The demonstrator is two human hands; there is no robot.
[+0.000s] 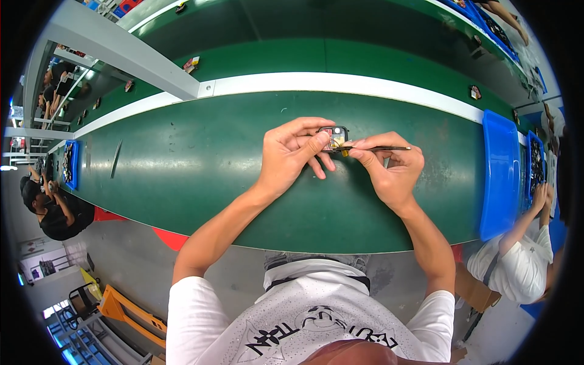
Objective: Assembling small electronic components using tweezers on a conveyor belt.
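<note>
A small black-framed part (334,138) is pinched by the left hand (291,155) over the green bench (194,164); tweezers (377,148), pinched in the right hand (389,167), are set at it, so this looks like a fitting step needing a steady tip.

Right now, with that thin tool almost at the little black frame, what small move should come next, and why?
Probably a slight push of the thin tool forward into the small black frame. The left hand pinches the frame above the green belt, and the right hand holds the tool with its tip at the frame's lower right edge, by a small yellow part there.
</note>
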